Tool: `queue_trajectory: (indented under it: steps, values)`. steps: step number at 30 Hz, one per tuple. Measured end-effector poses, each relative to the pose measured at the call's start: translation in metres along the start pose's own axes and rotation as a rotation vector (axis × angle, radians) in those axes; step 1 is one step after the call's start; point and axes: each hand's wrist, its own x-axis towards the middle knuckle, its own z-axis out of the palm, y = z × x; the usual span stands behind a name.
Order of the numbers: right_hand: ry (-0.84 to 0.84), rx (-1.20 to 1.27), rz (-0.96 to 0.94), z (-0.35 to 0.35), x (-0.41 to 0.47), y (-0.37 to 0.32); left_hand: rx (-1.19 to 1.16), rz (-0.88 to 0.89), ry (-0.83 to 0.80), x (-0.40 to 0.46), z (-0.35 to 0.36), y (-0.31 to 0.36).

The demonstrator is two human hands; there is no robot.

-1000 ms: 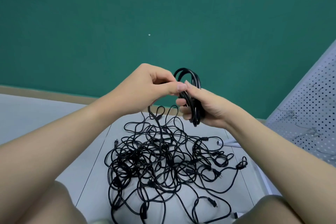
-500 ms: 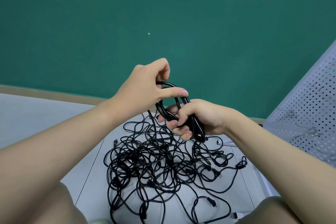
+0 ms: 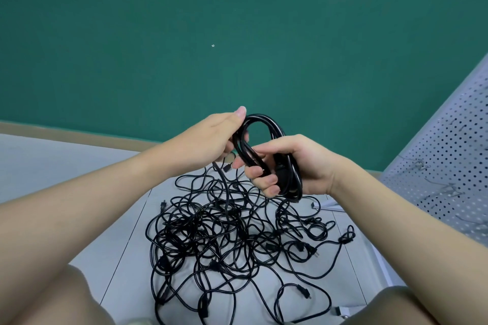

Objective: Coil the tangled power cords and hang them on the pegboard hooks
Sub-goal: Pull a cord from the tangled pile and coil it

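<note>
Held above the floor [image 3: 79,174], a black coil [image 3: 266,155] sits between both hands. The right hand [image 3: 293,163] curls its fingers round the coil's lower half; the left hand [image 3: 214,140] grips its upper loop at 10 o'clock. The tangle [image 3: 232,240] lies below at 6 o'clock, the pegboard [image 3: 449,166] at 3 o'clock.

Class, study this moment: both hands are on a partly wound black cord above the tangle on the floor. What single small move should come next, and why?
Probably lay one more loop onto the coil. The right hand grips the gathered loops, the left hand holds their top, and a loose strand runs down into the tangled pile, so this cord is not fully wound and cannot yet go to the pegboard.
</note>
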Motion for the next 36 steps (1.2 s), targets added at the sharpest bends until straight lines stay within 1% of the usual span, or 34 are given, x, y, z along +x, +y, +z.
queue_trajectory:
  steps: [3,6,10,14,16,19,23,25,27,30,31,33,34,36]
  values:
    - [-0.011,-0.018,0.038,-0.001,0.003,0.002,-0.094,-0.032,-0.051,0.001,0.002,0.0]
    - [-0.027,-0.023,0.071,-0.001,0.004,0.002,-0.135,-0.088,-0.083,0.002,0.002,-0.001]
    - [-0.07,0.0,0.107,0.003,0.005,0.004,-0.094,-0.121,-0.08,0.003,0.0,-0.001]
    - [-0.124,-0.018,0.121,0.007,0.004,0.003,-0.071,-0.071,-0.055,0.002,0.001,-0.002]
    - [-0.056,-0.026,0.078,0.01,0.004,0.003,-0.042,-0.042,-0.015,0.002,0.001,-0.003]
    - [0.122,-0.042,-0.032,0.013,0.006,0.002,0.056,0.027,0.041,0.002,-0.001,-0.005]
    - [0.184,0.0,-0.04,0.017,0.005,0.001,0.199,0.107,0.087,-0.001,0.0,-0.002]
    - [0.157,0.02,-0.027,0.018,0.004,0.002,0.229,0.122,0.102,0.0,0.0,-0.002]
    - [0.084,0.003,0.002,0.016,0.006,0.004,0.268,0.12,0.082,0.001,-0.001,-0.001]
    - [-0.035,-0.034,0.108,0.009,0.009,0.009,0.327,0.058,-0.028,-0.001,-0.007,0.001]
    - [-0.083,-0.039,0.145,0.008,0.009,0.01,0.308,0.034,-0.066,-0.002,-0.01,0.001]
    - [-0.172,-0.036,0.176,0.01,0.01,0.012,0.166,0.024,-0.145,-0.002,-0.017,-0.001]
    - [-0.199,-0.029,0.165,0.011,0.01,0.012,0.096,0.024,-0.165,-0.001,-0.019,-0.003]
    - [-0.203,0.007,0.103,0.012,0.01,0.009,-0.012,0.018,-0.15,0.001,-0.021,-0.007]
